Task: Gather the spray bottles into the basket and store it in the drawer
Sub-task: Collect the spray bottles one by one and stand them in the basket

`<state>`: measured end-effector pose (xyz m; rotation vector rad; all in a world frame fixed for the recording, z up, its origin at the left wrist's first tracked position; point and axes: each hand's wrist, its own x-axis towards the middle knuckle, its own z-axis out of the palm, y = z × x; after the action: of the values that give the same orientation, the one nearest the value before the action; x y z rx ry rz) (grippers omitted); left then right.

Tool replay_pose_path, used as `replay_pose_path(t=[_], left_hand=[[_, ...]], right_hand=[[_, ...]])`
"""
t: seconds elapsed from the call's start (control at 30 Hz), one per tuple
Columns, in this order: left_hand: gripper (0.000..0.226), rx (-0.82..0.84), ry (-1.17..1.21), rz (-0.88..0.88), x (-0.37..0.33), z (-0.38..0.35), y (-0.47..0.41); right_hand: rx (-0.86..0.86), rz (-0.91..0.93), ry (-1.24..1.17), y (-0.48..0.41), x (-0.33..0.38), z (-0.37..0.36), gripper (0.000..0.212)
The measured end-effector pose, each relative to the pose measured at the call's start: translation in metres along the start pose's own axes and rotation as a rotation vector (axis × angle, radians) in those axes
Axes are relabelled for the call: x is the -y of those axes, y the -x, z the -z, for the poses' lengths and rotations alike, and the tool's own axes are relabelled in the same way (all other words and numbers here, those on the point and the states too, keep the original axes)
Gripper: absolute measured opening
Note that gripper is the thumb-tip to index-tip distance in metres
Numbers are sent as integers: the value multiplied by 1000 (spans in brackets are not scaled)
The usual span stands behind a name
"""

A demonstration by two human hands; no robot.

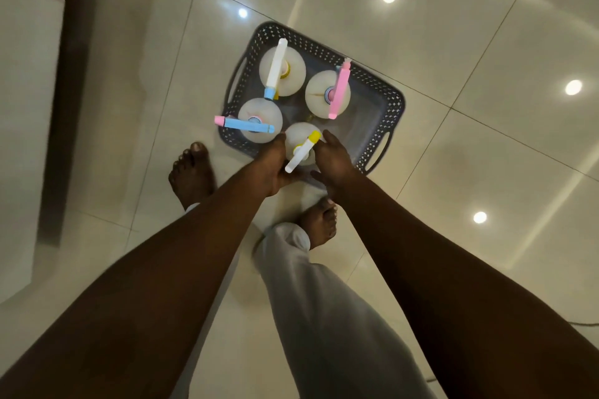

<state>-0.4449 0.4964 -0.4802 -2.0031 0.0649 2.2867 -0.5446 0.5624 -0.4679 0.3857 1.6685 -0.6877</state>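
Observation:
A grey perforated basket point(382, 87) with side handles sits on the tiled floor, seen from above. Several white spray bottles stand upright in it: one with a white head and blue tip point(276, 66), one with a pink head point(338, 91), one with a blue head and pink tip point(246, 124). The nearest bottle point(303, 147), with a white head and yellow tip, is at the basket's near edge. My left hand point(272, 165) grips its left side and my right hand point(334, 159) presses its right side.
A white cabinet front point(26, 107) with a dark gap beside it runs along the left. My bare feet point(191, 172) point(319, 220) stand just short of the basket. Ceiling lights reflect in the glossy floor tiles point(486, 42). A thin cable point(583, 323) lies at the right edge.

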Motion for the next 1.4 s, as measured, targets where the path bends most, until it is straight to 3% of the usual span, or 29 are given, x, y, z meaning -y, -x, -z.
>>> replay_pose_path(t=[0.17, 0.33, 0.5, 0.6, 0.77, 0.9, 1.2, 1.4], left_hand=[[25, -198, -149, -88, 11, 10, 56], [22, -316, -327, -123, 20, 13, 168], [16, -193, -539, -280, 10, -14, 311], [13, -103, -704, -401, 0, -36, 391], [19, 59, -907, -541, -14, -77, 506], [28, 204, -1071, -628, -4, -107, 577], [28, 500, -1557, -715, 49, -134, 650], [25, 649, -1836, -663, 137, -136, 660]], right_hand=[[-66, 60, 93, 50, 4, 8, 52], [-137, 136, 83, 162, 16, 20, 48], [-151, 220, -73, 304, 31, 29, 38], [-193, 246, -144, 384, 47, 29, 45], [-303, 357, -317, 490, 51, 36, 26], [-438, 446, -522, 559, 43, 41, 31], [-673, 523, -922, 650, -31, 61, 30], [-826, 468, -1196, 690, -121, 66, 32]])
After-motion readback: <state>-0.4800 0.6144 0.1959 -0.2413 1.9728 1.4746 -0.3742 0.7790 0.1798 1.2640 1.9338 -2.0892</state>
